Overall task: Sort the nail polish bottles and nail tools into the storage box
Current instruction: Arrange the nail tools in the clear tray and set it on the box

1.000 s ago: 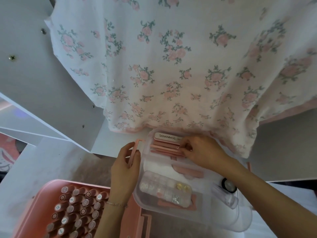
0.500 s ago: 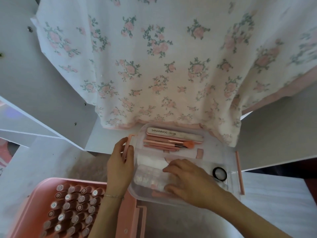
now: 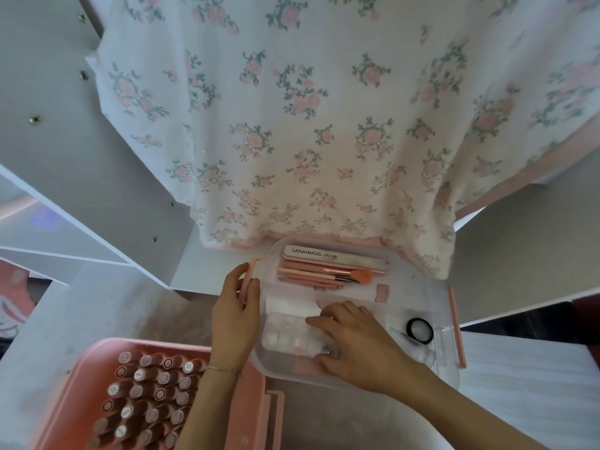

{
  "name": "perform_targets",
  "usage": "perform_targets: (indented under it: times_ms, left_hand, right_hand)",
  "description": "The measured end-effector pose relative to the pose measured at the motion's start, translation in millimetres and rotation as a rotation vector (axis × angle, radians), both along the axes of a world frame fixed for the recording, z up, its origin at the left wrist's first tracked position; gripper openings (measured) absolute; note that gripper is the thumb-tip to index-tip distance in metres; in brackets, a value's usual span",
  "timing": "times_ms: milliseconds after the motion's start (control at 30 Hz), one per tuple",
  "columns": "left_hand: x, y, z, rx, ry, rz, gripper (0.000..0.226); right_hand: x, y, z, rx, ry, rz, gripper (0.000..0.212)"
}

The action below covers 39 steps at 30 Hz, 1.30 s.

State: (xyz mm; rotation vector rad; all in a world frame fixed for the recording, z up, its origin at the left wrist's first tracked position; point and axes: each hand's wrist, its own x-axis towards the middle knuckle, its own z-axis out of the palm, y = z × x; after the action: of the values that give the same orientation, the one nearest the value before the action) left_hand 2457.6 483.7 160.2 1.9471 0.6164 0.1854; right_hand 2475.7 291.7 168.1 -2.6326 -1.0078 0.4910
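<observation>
The clear tray [image 3: 418, 297] is our landmark here, sitting on the white tabletop [image 3: 535, 384] right under the hem of the flowered cloth [image 3: 324, 125], and below and left of the tray sits the pink box [image 3: 81, 384] with rows of polish bottles [image 3: 146, 394] standing caps up. The left hand [image 3: 233, 319] is at the tray's left edge, fingers curled round the pink latch [image 3: 248, 280] there, bracing the tray. The right hand [image 3: 354, 345] is over the tray's near half, fingers laid across the small clear case [image 3: 282, 336] of nail pieces, thumb at its near side; I'd call that a light grip on the case, though how far the fingers wrap it is hidden. At the tray's far side lie the nail file [image 3: 334, 257] and, just nearer, the pink brushes [image 3: 321, 275]; a little black-rimmed jar [image 3: 419, 330] sits toward the tray's right end. To do this well, I'd judge: keep the left hand steady on that latch so the tray doesn't skid, seat the case flat against the tray's near wall, and press evenly so the lid stays closed. Against a second ago, the right hand has left the brushes at the far side and come down to the case, while the left hand stays on the latch.
</observation>
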Motion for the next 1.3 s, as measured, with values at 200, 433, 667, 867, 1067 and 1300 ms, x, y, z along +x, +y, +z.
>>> perform_targets:
  times_ms: [200,433,667,867,1067,1300]
  left_hand:
    - [-0.4,1.2,-0.8,-0.015,-0.007,-0.01,0.031]
    - [0.9,1.5,-1.6,-0.019,-0.011,-0.017,0.031]
    - [1.9,2.1,-1.4,-0.022,-0.024,-0.028,0.031]
    - [2.5,2.6,-3.3,-0.028,-0.02,-0.016,0.03]
    - [2.6,2.4,-3.7,-0.03,-0.017,-0.007,0.029]
    - [2.4,1.4,-2.3,-0.045,-0.016,-0.002,0.029]
  right_hand:
    - [-2.8,4.7,6.2,0.024,-0.255,-0.062,0.049]
    - [-8.9,11.3,3.0,0.02,-0.278,-0.125,0.039]
    - [-5.5,9.1,6.0,0.115,-0.288,-0.097,0.022]
    - [2.9,-6.2,10.2,0.135,-0.04,-0.035,0.023]
    - [3.1,-12.8,3.9,-0.023,0.017,0.099,0.035]
    - [4.9,-15.2,7.2,0.008,0.09,0.12,0.024]
